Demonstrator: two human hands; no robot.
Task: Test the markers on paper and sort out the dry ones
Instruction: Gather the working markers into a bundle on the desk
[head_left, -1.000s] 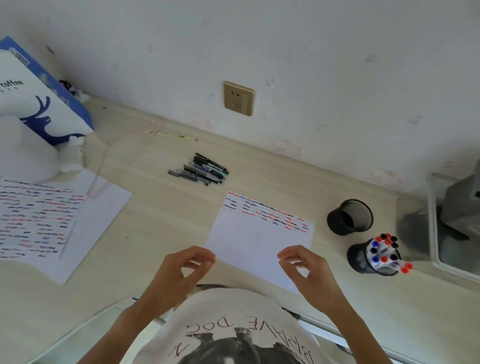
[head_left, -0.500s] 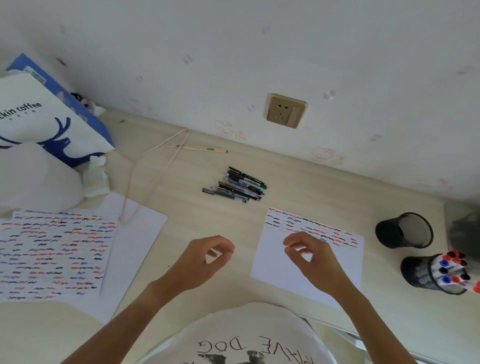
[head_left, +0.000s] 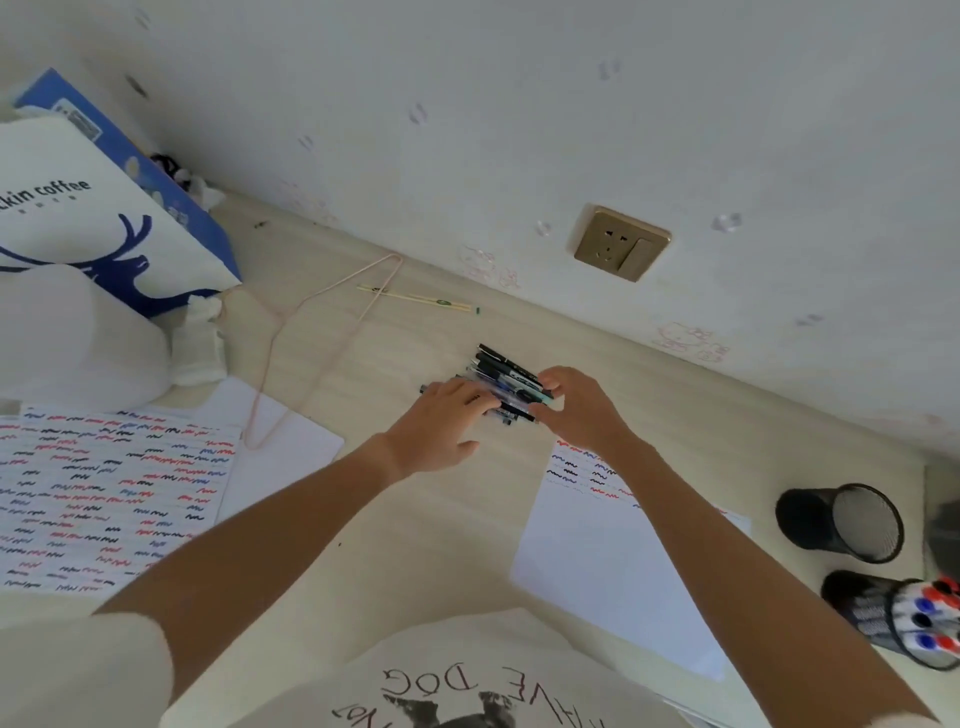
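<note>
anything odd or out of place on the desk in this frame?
Two oddities. A pink wire hanger and a pair of chopsticks lie on the desk among the stationery. Also, one mesh cup is tipped on its side, apparently empty. Both hands, left hand and right hand, are on the pen pile.

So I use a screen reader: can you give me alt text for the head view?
Both hands, left hand and right hand, gather a pile of pens on a desk, between two scribble-marked sheets.
</note>
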